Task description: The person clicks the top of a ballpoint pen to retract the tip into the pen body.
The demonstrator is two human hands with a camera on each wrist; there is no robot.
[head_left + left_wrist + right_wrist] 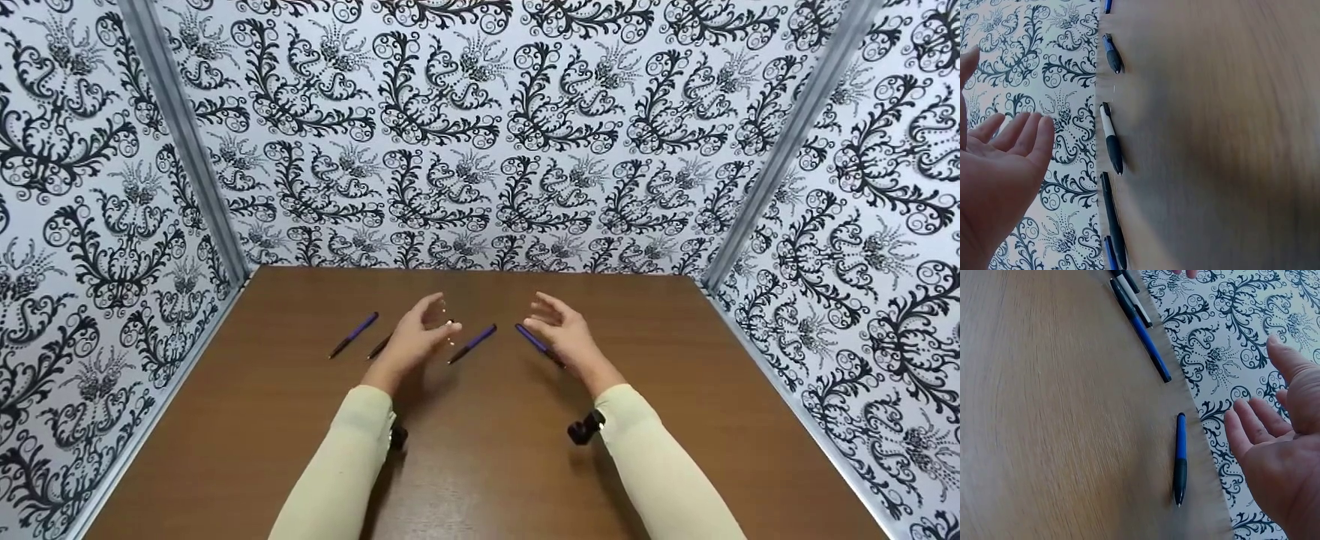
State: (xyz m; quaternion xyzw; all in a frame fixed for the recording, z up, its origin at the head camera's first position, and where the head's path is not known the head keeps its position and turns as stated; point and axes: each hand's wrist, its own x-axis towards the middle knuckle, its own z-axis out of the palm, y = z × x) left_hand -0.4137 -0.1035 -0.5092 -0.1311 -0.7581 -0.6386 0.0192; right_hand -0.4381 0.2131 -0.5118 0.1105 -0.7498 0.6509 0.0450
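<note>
Evidently both hands are relaxed and hold nothing. The left hand [411,337], its palm turned inward, is raised above the brown wood-grain surface [487,465], its thumb well apart from the loosely extended fingers. The right hand [568,337] mirrors it, raised and facing the left with a wide gap between them.

Five slim pens lie on the surface in a loose row. At the far left is a blue pen with a black grip [353,334], and just to its right a slim black pen [1112,214], partly hidden by the left hand in the head view. Next comes a white pen with a black grip [1107,121]; the head view has it almost wholly behind the left hand. Between the two hands rests a second blue-and-black pen [472,343], nearer the left. A third blue-and-black pen [538,344] is closest to the right hand and partly under it in the head view, slanting the opposite way from the blue pens to its left.

Pale yellow-green sleeves [330,465] cover the forearms, and a small black device [586,428] sits at the right wrist. White walls with black scrollwork [465,135] enclose the surface, joined by grey corner posts [184,135].
</note>
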